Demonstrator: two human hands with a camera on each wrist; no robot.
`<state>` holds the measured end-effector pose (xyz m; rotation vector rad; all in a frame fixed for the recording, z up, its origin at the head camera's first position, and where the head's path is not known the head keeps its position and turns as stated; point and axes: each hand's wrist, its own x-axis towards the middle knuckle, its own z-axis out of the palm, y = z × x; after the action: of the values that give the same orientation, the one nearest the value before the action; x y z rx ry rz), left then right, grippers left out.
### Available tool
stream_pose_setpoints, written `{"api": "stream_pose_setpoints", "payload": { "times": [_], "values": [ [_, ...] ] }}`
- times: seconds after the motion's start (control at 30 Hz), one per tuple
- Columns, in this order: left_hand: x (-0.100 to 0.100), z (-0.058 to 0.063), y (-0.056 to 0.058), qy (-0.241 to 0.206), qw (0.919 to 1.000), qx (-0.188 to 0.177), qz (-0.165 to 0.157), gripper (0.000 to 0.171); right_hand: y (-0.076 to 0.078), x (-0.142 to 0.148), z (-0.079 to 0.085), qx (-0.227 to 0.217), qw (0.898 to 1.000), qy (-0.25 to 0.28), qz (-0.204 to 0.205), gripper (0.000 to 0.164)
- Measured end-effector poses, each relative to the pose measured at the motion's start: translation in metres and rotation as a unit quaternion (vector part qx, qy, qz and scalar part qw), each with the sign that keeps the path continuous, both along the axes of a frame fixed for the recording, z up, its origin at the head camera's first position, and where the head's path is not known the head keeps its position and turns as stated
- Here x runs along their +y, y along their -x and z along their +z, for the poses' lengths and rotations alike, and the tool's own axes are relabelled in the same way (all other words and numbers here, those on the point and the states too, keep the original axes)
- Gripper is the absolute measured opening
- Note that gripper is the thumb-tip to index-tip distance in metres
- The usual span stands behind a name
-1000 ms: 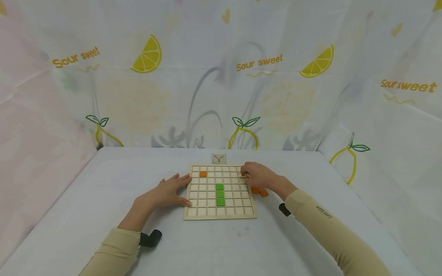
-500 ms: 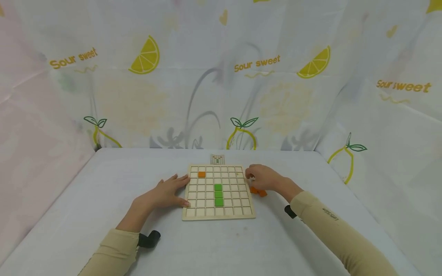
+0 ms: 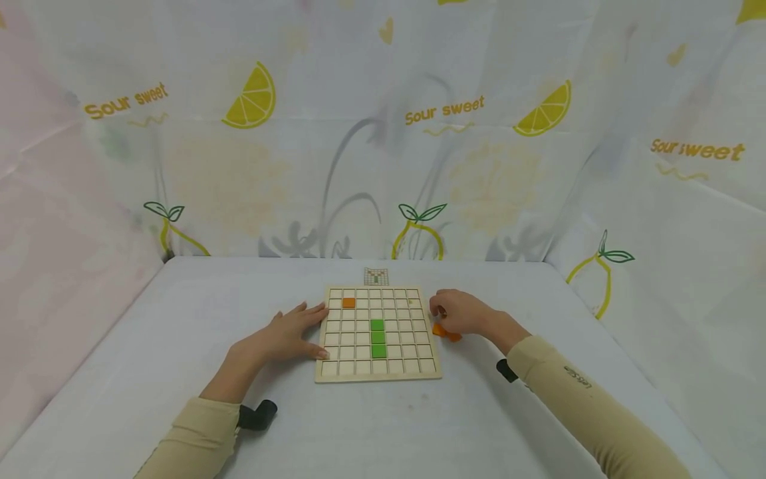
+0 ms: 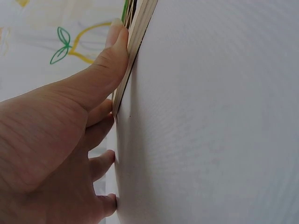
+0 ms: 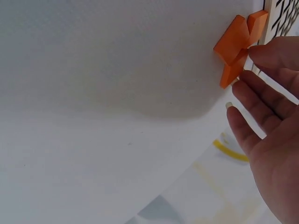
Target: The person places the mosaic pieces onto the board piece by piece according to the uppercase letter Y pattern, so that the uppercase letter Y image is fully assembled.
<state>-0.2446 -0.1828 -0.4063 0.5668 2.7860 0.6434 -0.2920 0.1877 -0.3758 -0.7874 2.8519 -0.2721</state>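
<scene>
A wooden grid board [image 3: 378, 380] lies on the white table. Three green tiles [image 3: 378, 337] form a column near its middle, and one orange tile [image 3: 349, 303] sits in an upper left square. My left hand [image 3: 287, 336] rests at the board's left edge, its thumb [image 4: 117, 39] on the rim and its other fingers spread along the side. Just right of the board, my right hand [image 3: 463, 311] pinches an orange tile [image 5: 232, 74] between thumb and fingers. Loose orange tiles [image 5: 233, 39] lie close beside that hand, partly overlapping in the right wrist view.
A small card [image 3: 376, 277] with a printed grid pattern lies behind the board. Fabric walls [image 3: 335, 166] with lemon prints enclose the table at the back and both sides. Each wrist carries a black camera mount [image 3: 258, 416].
My right hand has moved from over the board's upper right squares to the right, past the edge and down to the loose orange tiles. My left hand has stayed at the board's left edge.
</scene>
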Motion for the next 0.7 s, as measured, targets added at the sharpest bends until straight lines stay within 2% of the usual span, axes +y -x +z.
{"api": "stream_pose_setpoints", "payload": {
  "times": [0.4,0.7],
  "values": [
    [0.0,0.002,-0.001,0.001,1.0,0.003,0.0,0.098,-0.003,0.007,-0.003,0.011,1.0,-0.003,0.005,0.019],
    [0.001,0.004,-0.003,-0.001,1.0,0.003,-0.003,0.098,-0.005,0.013,-0.002,0.02,0.999,-0.027,-0.027,0.015]
  ]
}}
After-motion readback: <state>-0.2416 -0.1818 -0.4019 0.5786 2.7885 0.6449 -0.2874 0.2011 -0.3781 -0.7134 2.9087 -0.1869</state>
